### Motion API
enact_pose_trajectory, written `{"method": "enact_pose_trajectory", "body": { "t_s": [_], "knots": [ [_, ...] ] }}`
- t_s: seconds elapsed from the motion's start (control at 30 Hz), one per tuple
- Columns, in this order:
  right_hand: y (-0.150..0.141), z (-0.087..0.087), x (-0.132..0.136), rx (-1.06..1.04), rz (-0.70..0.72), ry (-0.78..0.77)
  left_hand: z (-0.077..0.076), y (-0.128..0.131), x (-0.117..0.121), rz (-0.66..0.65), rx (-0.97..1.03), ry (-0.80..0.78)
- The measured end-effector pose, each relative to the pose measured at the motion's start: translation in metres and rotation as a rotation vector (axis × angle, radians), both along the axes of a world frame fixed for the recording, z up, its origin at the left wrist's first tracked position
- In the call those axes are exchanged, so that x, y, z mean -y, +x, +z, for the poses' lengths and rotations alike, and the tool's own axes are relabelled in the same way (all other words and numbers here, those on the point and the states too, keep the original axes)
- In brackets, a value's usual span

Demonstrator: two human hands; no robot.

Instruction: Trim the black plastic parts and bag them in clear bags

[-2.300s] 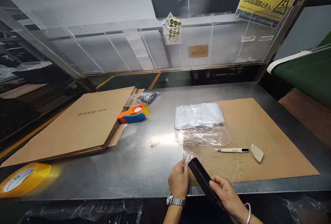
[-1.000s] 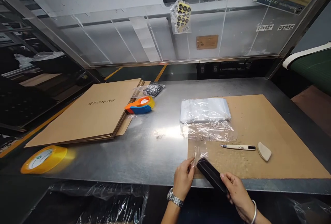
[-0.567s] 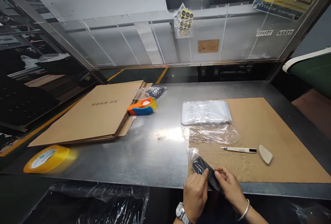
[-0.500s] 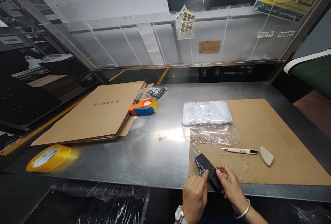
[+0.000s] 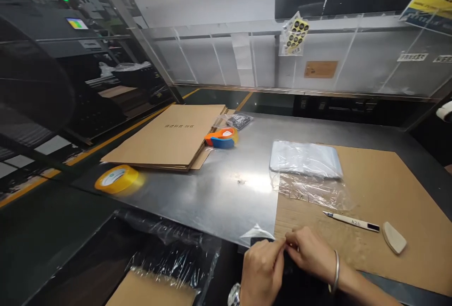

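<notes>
Head view, left hand and right hand pinched on bagged black item, at front edge; steel table exposed between cardboard stack and cardboard sheet; green floor left.

Here's black on the held object, orange and blue on the tape dispenser! Amber tape roll, brown cardboard stack, yellow sticker sheet dotted black.

A tape roll lies beside a cardboard stack, with a tape dispenser at its right edge. Round stickers hang above the table.
</notes>
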State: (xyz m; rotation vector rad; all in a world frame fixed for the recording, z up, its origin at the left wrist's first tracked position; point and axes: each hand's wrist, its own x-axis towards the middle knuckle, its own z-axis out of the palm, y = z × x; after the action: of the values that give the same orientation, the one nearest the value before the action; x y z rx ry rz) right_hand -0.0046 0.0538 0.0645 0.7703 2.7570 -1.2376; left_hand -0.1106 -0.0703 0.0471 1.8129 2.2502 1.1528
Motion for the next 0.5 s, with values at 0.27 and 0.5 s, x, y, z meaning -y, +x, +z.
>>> {"method": "enact_pose_trajectory", "body": {
  "t_s": [0.27, 0.5],
  "knots": [
    [-0.056, 0.040, -0.012, -0.038, 0.361, -0.240, 0.023, -0.050, 0.044, 0.053, 0.788, -0.140],
    [-0.084, 0.050, 0.036, -0.342, 0.477, -0.588, -0.022, -0.051, 0.074, 0.479, 1.754, 0.418]
  ]
}}
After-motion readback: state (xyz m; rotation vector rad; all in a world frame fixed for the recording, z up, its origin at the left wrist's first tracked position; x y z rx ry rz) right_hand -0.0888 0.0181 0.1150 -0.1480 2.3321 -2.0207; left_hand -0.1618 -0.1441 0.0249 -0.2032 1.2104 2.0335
